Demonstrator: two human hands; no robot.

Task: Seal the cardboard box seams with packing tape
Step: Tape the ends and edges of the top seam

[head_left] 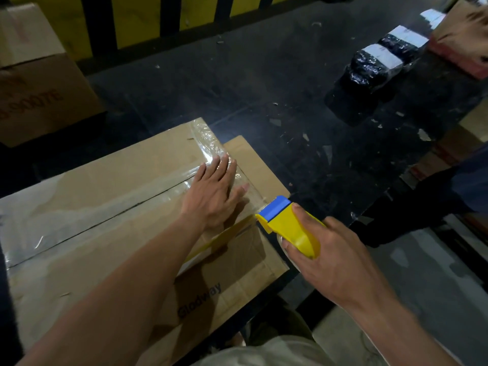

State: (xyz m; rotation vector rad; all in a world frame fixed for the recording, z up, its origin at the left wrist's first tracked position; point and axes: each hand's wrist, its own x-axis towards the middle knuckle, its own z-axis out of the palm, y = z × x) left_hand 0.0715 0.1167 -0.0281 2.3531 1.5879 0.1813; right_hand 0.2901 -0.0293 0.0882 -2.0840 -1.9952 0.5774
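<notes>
At the lower left of the frame lies the cardboard box (111, 207), flaps shut so nothing inside shows; clear packing tape (87, 204) runs along its centre seam and more glossy tape (211, 143) wraps the far right edge. A loose flap of cardboard (253, 159) juts out past that taped edge, lying on the dark floor (264, 83).

The left hand (214, 191) rests palm down on the box top near its right end, fingers spread flat and apart, the fingertips on the taped edge strip. Just to its right, at the box's corner, the right hand (335, 257) is closed around a yellow tape dispenser (290, 228) with a blue head, index finger laid along its top and thumb under the curve. The blue head touches the tape at the box's right edge, just beside the left thumb.

Beyond the box the floor lies open through the middle of the frame, littered with small scraps. At upper right sit black wrapped parcels (375, 67) with white labels, well apart from the box, and a paper-wrapped bundle (464, 35) behind them. At upper left stands another closed carton (39, 75) against a black railing (169, 25).
</notes>
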